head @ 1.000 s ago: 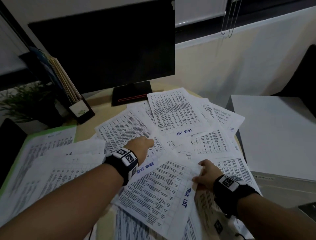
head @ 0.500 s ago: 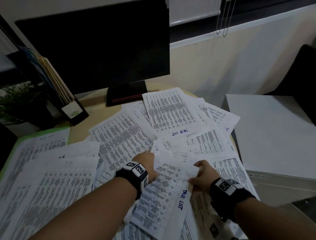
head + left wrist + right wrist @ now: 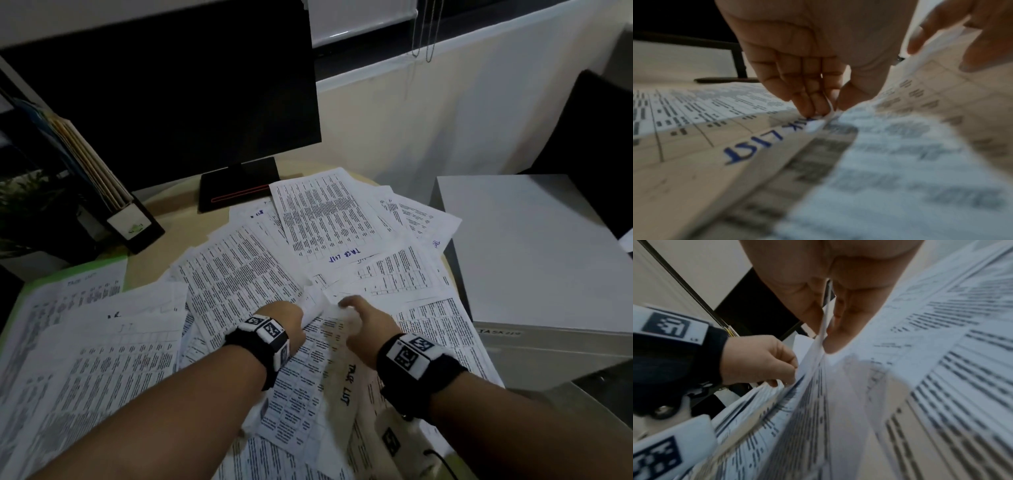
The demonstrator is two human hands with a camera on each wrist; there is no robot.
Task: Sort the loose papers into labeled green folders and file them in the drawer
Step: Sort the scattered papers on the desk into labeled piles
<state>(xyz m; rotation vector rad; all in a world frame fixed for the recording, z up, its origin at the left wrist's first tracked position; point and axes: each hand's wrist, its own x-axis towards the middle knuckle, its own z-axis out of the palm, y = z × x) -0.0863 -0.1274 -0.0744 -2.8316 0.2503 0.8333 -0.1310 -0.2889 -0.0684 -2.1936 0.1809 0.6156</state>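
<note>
Both hands have drawn together since a moment ago, the left hand [image 3: 286, 320] sliding near and right to meet the right hand [image 3: 364, 322] at the far edge of one task-list sheet [image 3: 308, 373], now lifted off the loose papers [image 3: 246, 274] spread across the desk [image 3: 178, 212]. From the head view, both forearms reach forward side by side; a green folder [image 3: 102, 265] under sheets lies far left, a monitor [image 3: 171, 96] behind, a grey cabinet [image 3: 531, 246] right. Left wrist view: fingers [image 3: 807, 97] and thumb pinch the sheet's corner. Right wrist view: thumb and fingers [image 3: 840, 337] clamp the sheet's edge, the left hand [image 3: 760, 360] gripping just beside it.
</note>
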